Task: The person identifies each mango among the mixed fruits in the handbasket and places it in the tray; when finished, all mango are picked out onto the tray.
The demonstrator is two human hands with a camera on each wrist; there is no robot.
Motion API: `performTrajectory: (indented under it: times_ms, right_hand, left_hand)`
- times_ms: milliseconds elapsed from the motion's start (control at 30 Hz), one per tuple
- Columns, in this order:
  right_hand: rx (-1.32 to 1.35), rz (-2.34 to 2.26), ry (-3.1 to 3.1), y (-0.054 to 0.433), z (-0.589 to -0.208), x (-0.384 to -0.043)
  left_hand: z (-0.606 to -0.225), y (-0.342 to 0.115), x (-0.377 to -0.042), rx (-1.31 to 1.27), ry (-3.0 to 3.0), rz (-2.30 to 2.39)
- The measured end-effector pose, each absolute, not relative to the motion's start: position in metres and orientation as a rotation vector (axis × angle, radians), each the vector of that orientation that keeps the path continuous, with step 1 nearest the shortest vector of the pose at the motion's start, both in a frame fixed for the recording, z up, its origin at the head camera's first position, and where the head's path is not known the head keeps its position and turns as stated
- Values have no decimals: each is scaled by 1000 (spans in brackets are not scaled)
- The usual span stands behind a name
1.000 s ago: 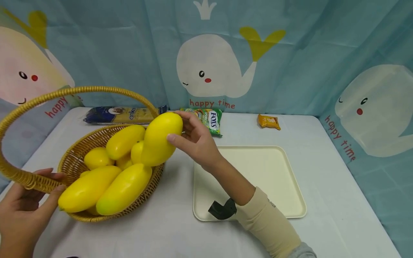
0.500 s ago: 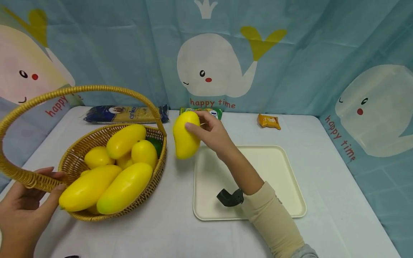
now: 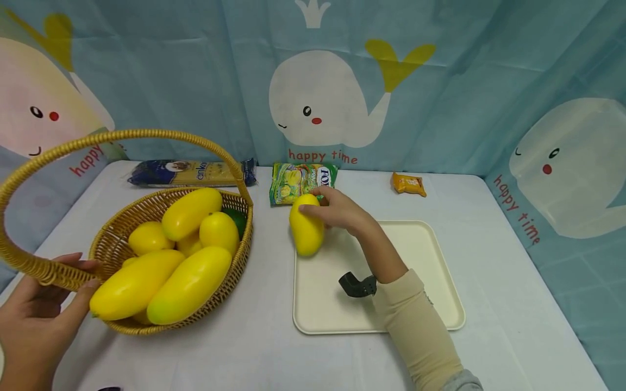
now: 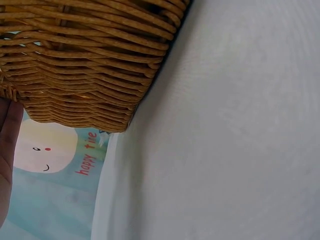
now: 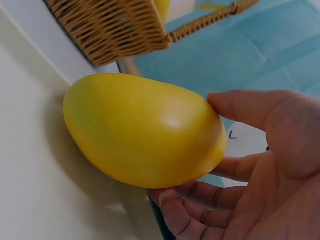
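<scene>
From my end, I had the right hand (image 3: 342,210) grasping a yellow mango (image 3: 306,227) at the far-left corner of the cream tray (image 3: 415,271), couldn't tell if touching. Left hand (image 3: 36,320) gripped the wicker basket (image 3: 236,271) near its handle base, yellow fruit (image 3: 189,285) piled inside.

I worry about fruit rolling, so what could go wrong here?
The right hand grips the yellow mango near one end, so it might slip. It seems near the far left corner of the cream tray, so could roll off. The front-left mango lies over the rim of the wicker basket, which the left hand could tilt.
</scene>
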State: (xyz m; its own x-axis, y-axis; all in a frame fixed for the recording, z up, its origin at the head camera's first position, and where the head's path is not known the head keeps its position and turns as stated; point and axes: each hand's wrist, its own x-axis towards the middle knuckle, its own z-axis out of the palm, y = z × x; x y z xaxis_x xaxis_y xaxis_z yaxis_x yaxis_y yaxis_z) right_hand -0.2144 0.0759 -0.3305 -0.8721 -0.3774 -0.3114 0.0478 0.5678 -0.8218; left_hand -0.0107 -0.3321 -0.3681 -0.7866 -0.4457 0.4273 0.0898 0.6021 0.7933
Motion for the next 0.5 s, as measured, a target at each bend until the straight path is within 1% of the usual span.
performTrajectory:
  times_ms: [500]
  right_hand:
    - [-232, -1271, 2284, 82, -340, -222]
  left_hand:
    - [-369, -333, -12, 259, -2222, -1130]
